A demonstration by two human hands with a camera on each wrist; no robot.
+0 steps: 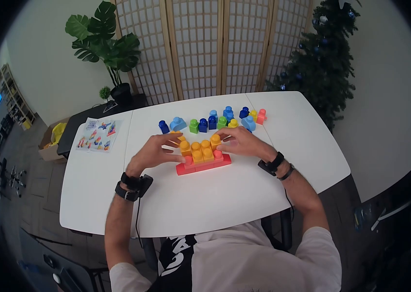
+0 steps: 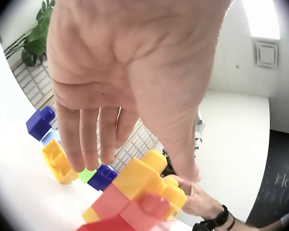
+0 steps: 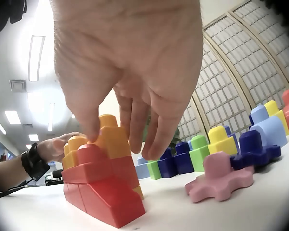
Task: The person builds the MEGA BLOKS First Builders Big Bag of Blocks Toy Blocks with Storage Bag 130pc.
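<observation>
One brick build (image 1: 201,156) sits between the left hand (image 1: 154,151), fingers apart, and the right hand (image 1: 242,142), pinching its end brick (image 1: 214,141).

1. Head view: worn on the person's head, the farthest off of the three, it looks forward and steeply down over the worktop (image 1: 186,199), with the folding screen (image 1: 198,48) at twelve o'clock and the shirt (image 1: 249,258) at six.
2. Left wrist view: very near and tilted, it looks out under the left hand (image 1: 159,152), which fills twelve o'clock; the block build (image 1: 196,155) lies at six, the right hand (image 1: 238,142) at five.
3. Right wrist view: low and close, it looks out under the right hand at twelve; build at seven, left hand at eight, ceiling light (image 3: 36,57) at ten, screen at two.
4. All three share build, loose blocks (image 1: 203,125) and screen.
</observation>
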